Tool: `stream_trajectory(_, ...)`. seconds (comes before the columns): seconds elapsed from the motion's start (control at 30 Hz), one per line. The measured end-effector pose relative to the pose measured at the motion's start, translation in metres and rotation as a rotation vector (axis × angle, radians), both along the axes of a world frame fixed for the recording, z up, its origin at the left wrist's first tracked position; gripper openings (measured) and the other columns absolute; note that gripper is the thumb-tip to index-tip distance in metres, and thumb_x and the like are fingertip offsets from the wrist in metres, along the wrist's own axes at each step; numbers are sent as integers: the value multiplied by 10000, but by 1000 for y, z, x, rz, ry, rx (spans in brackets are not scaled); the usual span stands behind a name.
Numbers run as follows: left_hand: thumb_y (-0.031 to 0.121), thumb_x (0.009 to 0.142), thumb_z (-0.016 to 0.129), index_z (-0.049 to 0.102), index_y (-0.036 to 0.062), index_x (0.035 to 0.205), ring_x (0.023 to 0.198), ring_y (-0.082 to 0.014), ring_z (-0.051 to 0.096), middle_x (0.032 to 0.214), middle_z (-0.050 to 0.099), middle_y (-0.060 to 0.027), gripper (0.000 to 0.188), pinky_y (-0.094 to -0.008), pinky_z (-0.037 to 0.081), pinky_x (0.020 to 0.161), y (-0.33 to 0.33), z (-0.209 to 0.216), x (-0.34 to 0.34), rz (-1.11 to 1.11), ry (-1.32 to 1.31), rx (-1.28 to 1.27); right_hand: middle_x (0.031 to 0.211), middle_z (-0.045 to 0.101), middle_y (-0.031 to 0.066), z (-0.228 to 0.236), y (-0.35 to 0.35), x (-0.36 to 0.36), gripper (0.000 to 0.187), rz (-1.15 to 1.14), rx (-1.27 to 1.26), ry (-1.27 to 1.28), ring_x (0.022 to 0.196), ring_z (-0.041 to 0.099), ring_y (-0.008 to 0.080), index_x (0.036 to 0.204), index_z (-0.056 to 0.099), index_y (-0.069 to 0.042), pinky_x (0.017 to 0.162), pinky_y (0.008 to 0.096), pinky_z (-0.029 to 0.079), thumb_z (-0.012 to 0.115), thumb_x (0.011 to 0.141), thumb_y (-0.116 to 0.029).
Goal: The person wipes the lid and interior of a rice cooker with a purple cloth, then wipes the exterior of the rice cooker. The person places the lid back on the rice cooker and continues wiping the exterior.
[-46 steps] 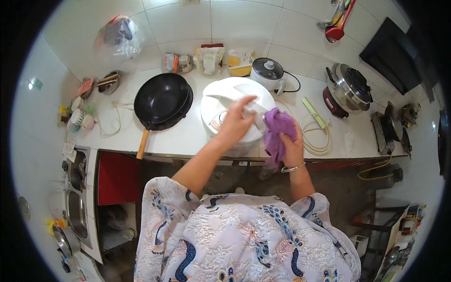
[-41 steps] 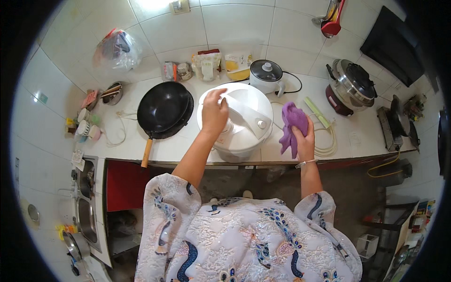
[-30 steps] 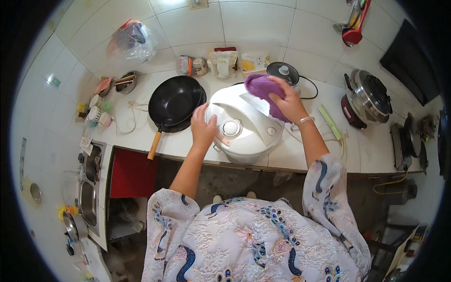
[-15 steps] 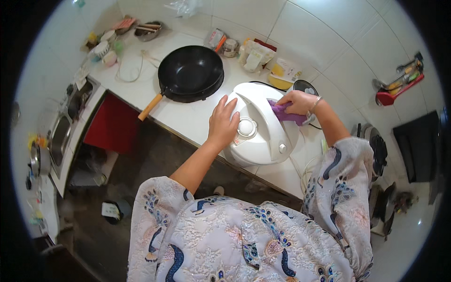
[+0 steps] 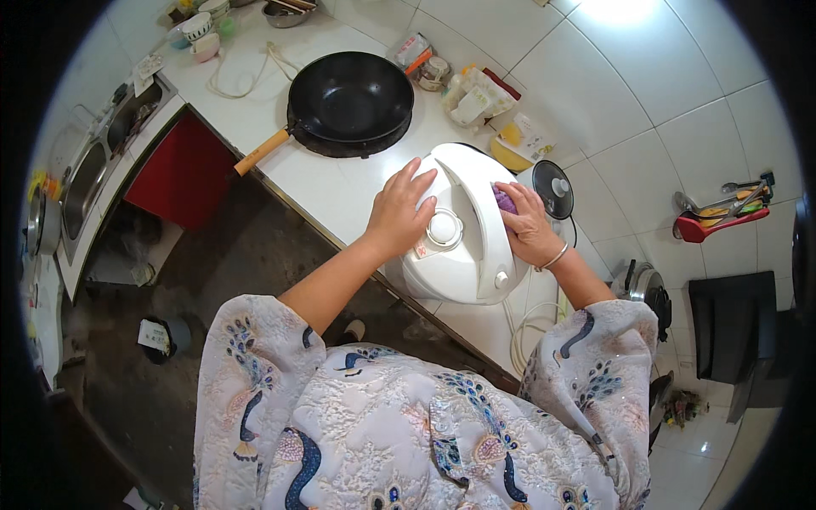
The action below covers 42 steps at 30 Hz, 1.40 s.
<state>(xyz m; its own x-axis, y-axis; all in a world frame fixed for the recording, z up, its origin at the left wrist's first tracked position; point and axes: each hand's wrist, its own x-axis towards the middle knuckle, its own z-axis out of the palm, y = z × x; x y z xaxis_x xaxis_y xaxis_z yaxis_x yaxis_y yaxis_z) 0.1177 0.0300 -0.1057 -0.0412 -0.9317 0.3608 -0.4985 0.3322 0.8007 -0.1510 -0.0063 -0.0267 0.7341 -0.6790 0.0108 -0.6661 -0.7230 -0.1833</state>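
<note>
A white electric pressure cooker [image 5: 455,276] stands at the counter's front edge, its lid crossed by an arched handle [image 5: 484,212] and fitted with a round white knob [image 5: 444,228]. My left hand [image 5: 399,212] rests on the lid's left side, fingers stretched out beside the knob. On the handle's right side, my right hand [image 5: 533,228] presses a purple cloth [image 5: 503,200] against the lid. Most of that cloth is hidden under the fingers and behind the handle.
A black wok [image 5: 353,98] with a wooden handle sits behind and left on a burner. Bagged goods [image 5: 480,98] line the tiled wall. A small pot with a glass lid [image 5: 552,189] stands right of the cooker, near a loose cord [image 5: 523,336]. A sink [image 5: 85,191] is far left.
My right hand has come down closer to the lid, covering more of the purple cloth. My left hand stays on the lid. The whole view has tilted and shifted slightly.
</note>
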Motion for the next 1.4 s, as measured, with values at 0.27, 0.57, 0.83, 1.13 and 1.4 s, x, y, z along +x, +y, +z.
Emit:
stream_trajectory(0.27,231,876,554,559,73,1303,1293,-386,420,1436,413,-222,456,-442,349,1071,-4,0,4,-52,-20,-20,1566,206,163,8,-10,5,414,62,-143,120,1406,217,424,1264,614,-231,1134,561,150,583,852,-203)
stream_trajectory(0.57,244,876,532,542,78,1341,1310,-372,401,1462,397,-193,493,-417,324,1096,-5,-5,6,-26,-13,51,1440,409,174,-22,10,18,381,-362,-305,-59,1335,366,357,1251,609,-269,1050,528,322,607,870,-284)
stream_trajectory(0.83,255,885,531,549,92,1341,1333,-360,386,1483,381,-183,485,-417,301,1110,-14,-17,4,-27,23,25,1214,601,192,4,-12,20,275,-138,-247,-651,1107,570,345,1121,678,-136,960,402,458,623,867,-226)
stream_trajectory(1.13,208,887,545,549,47,1322,1320,-386,405,1451,404,-233,464,-413,313,1098,-9,-10,8,-66,9,13,1173,626,132,-2,48,-11,233,-43,27,-610,1093,588,282,1097,654,-20,965,365,456,592,888,-101)
stream_trajectory(1.4,209,877,582,351,-91,1406,1300,-353,437,1399,437,-273,650,-383,332,1088,-17,9,-7,21,307,288,1234,610,57,-105,56,-68,339,-799,341,-1673,1107,563,122,1256,583,-6,973,276,434,503,1010,-225)
